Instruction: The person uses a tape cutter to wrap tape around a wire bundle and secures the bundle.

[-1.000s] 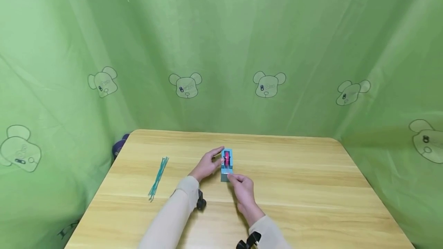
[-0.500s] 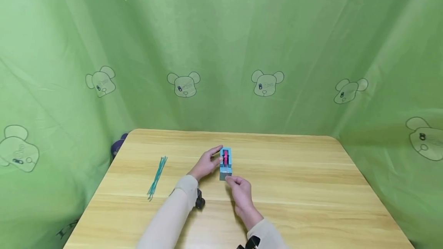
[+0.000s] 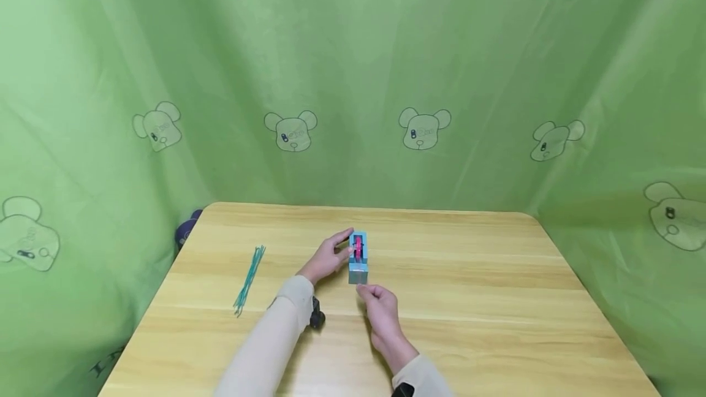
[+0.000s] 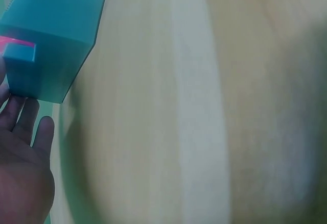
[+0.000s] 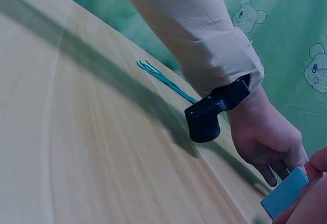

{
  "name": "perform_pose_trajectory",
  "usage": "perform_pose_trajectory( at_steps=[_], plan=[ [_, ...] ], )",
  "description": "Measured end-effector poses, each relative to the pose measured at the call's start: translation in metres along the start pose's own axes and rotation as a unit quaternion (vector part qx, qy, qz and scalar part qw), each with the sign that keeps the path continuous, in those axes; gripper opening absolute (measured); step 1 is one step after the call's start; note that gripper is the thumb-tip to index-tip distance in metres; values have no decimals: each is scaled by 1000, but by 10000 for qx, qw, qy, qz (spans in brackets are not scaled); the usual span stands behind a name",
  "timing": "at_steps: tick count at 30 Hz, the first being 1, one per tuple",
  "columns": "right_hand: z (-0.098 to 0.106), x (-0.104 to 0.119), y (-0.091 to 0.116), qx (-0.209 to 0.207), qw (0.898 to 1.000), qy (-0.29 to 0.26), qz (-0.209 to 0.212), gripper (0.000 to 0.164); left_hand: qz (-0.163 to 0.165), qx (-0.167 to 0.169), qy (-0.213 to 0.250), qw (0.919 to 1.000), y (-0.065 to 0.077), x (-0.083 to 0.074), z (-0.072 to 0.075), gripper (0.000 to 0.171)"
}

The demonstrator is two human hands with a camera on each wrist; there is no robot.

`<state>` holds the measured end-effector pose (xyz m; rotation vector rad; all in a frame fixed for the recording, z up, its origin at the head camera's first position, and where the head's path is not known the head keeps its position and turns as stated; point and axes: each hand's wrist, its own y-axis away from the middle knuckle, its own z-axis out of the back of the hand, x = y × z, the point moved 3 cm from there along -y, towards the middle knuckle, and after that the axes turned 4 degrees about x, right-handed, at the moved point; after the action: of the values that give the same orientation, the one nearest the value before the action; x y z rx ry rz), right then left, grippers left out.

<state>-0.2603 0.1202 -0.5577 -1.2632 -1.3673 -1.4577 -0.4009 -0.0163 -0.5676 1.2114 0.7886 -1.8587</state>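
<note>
A blue tape dispenser (image 3: 358, 274) with a pink reel (image 3: 358, 249) stands on the table, its front toward me. My left hand (image 3: 324, 260) holds it by the left side, forefinger at the far corner and thumb near the reel. In the left wrist view the fingers of that hand (image 4: 23, 165) reach up to the blue body (image 4: 59, 12). Just in front of the dispenser, my right hand (image 3: 382, 311) pinches the end of the tape between thumb and forefinger. The clear strip itself barely shows. In the right wrist view the dispenser (image 5: 286, 193) is partly hidden behind the right hand.
A bundle of thin teal twist ties (image 3: 250, 280) lies on the wooden table (image 3: 469, 299) to the left. A green curtain (image 3: 353, 66) with bear-head prints surrounds the table at the back and sides. A black camera (image 5: 217, 106) is strapped to the left wrist.
My right hand has drawn back toward me, from the dispenser's front face to just in front of it, still pinching the tape end. The left hand stays at the dispenser.
</note>
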Motion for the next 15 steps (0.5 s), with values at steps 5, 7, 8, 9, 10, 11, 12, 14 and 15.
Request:
perform_pose_trajectory(
  at_steps=[5, 7, 8, 9, 10, 11, 12, 14, 15],
  plan=[
    [-1, 2, 7, -60, 9999, -88, -7, 25, 7, 24, 12, 10000, 0, -2, 0, 55],
    [0, 2, 10, -98, 9999, -130, -20, 26, 4, 28, 27, 10000, 0, -2, 0, 55],
    [0, 3, 11, -103, 9998, -158, -8, 26, 0, 31, 45, 10000, 0, -2, 0, 55],
    [-1, 3, 12, -96, 9998, -182, -1, 25, 15, 40, 57, 10000, 0, -2, 0, 55],
    [-1, 3, 13, -88, 9997, -209, -3, 25, 23, 45, 72, 10000, 0, -2, 0, 55],
    [0, 3, 14, -75, 9997, -246, -17, 25, 29, 51, 66, 10000, 0, -2, 0, 55],
    [0, 3, 15, -56, 9996, -293, -26, 24, 41, 58, 84, 9999, 0, -2, 0, 55],
    [0, 3, 15, -14, 9992, -387, -39, 23, 40, 71, 73, 9999, 1, -2, 0, 55],
    [1, 3, 15, 15, 9991, -426, -50, 23, 36, 73, 57, 10000, 1, -2, 0, 55]
  ],
)
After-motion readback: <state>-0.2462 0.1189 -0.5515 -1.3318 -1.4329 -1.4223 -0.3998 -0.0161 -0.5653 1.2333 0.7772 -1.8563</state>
